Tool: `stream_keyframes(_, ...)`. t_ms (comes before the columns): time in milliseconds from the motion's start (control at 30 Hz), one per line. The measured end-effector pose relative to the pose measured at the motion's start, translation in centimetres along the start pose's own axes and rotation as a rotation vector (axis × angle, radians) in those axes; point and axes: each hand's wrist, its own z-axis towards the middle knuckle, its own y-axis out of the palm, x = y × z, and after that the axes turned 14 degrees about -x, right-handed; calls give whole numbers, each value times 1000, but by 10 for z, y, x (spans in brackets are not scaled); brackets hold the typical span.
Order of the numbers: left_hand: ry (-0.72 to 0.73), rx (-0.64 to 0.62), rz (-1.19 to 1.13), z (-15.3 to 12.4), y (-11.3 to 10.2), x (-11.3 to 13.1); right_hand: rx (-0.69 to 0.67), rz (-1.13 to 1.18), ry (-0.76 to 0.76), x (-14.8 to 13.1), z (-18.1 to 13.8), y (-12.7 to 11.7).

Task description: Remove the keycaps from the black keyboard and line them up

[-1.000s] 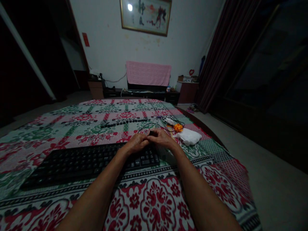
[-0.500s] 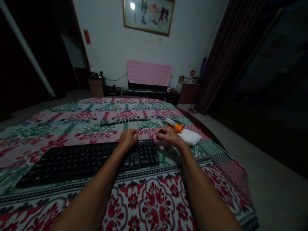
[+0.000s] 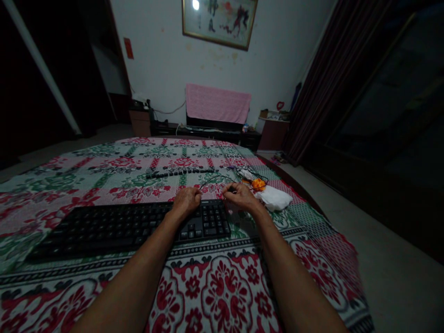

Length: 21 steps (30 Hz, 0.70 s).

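Note:
A black keyboard (image 3: pixel 111 229) lies on a patterned tablecloth (image 3: pixel 222 286), its right end in front of me. My left hand (image 3: pixel 186 200) rests closed on its upper edge, left of the number pad; what the curled fingers grip is hidden. Just beyond the keyboard's top right corner, my right hand (image 3: pixel 240 194) is closed in a pinch. Something small and dark shows by its thumb and forefinger, too dim to name. A thin black cable (image 3: pixel 218 176) arcs behind both hands. Farther back, several small black keycaps (image 3: pixel 180 173) stand in a row.
Right of my right hand lie a crumpled white cloth or bag (image 3: pixel 275 199) and an orange bundle (image 3: pixel 258 185) with cable around it. The table's edge curves away on the right. Against the far wall, a pink towel (image 3: pixel 218 102) covers a screen on a low cabinet.
The view has shifted slightly. My right hand's fingertips have come a little nearer to the keyboard's corner. My left hand stays on the keyboard's upper edge.

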Motion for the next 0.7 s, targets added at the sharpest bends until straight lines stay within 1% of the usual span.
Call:
stream_keyframes(133,-13,-4,-12,-1,0,0,31,-77,-33,4,3,1)
stream_keyframes(300,-10,-6,-5,-2,-2,2,48,-172,-54,0,3,4)
stream_keyframes(567,-22,-32,45,-2,-2,4,13,-251,20,-15,0,6)
stream_keyframes(633,-20,-33,50,-1,-2,3,-27,-257,38,-21,-3,5)
stream_keyframes(700,-20,-32,54,0,-1,2,-116,-224,61,-25,-6,1)
